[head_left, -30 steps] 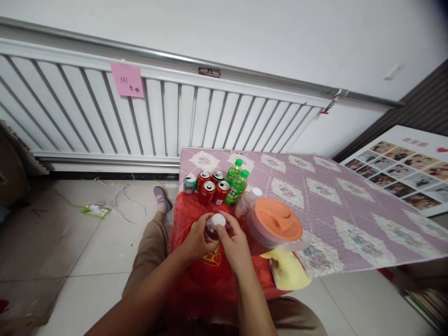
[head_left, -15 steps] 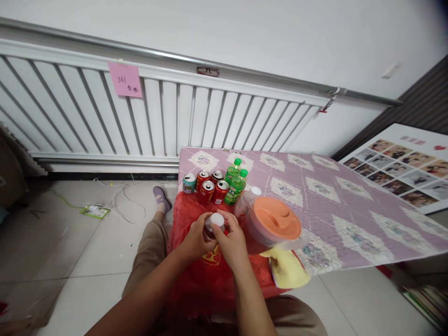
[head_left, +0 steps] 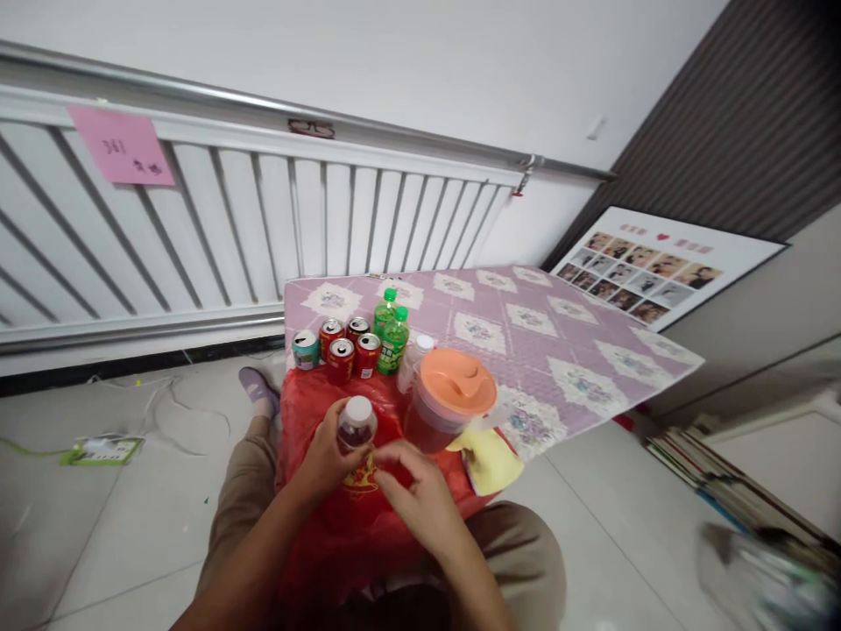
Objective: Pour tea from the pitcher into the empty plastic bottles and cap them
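A clear plastic bottle with a white cap [head_left: 358, 409] stands upright in front of me, and my left hand [head_left: 330, 456] is wrapped round its side. My right hand [head_left: 415, 492] is apart from it, just to the right, with fingers spread and nothing seen in them. Behind the bottle are several drink cans [head_left: 341, 358], mostly red with one teal. Beside them stand two green-capped bottles of green drink [head_left: 394, 340]. Another white-capped clear bottle [head_left: 413, 364] and a clear pitcher with an orange lid [head_left: 458, 383] stand further right.
A yellow cloth [head_left: 491, 460] lies right of the pitcher on the red plastic covering [head_left: 308, 517]. Beyond spreads a flowered purple tablecloth [head_left: 483, 331]. A white radiator [head_left: 368, 210] runs along the wall. A power strip [head_left: 102, 450] lies on the floor at left, and books [head_left: 696, 478] at lower right.
My right hand has come off the bottle and moved to its right, fingers opening. My left hand still holds the bottle. The camera has turned right, so the scene shifts left.
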A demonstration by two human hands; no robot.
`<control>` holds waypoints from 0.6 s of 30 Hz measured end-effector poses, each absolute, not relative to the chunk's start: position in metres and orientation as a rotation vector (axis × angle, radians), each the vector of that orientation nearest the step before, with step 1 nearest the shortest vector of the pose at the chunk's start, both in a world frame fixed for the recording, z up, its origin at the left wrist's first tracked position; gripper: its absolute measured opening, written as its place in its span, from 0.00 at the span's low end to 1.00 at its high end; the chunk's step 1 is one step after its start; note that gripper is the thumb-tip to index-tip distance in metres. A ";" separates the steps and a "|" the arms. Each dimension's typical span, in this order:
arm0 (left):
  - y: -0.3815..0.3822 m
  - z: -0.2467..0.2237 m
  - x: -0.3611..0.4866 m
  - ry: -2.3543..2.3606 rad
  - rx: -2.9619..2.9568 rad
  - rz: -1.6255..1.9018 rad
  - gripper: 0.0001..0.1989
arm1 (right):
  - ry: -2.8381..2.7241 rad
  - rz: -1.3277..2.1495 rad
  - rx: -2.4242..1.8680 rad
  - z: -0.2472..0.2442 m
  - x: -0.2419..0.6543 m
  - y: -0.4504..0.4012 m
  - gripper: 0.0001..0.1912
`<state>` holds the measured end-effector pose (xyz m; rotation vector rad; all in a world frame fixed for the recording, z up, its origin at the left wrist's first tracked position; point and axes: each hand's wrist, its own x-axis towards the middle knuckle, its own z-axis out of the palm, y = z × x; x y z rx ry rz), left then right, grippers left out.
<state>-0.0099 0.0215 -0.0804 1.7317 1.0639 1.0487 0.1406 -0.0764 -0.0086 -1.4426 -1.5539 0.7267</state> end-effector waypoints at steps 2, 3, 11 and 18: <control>0.020 -0.080 -0.010 1.099 1.753 1.056 0.35 | -1.573 0.766 -1.545 -0.017 0.164 -0.097 0.08; 0.020 -0.080 -0.009 1.109 1.763 1.054 0.34 | -1.551 0.725 -1.613 -0.023 0.178 -0.105 0.11; 0.016 -0.069 -0.007 1.164 1.766 1.037 0.31 | -1.253 0.098 -2.212 -0.064 0.285 -0.105 0.19; 0.016 -0.069 -0.005 1.229 1.786 1.027 0.31 | -1.429 0.121 -2.406 -0.078 0.297 -0.083 0.22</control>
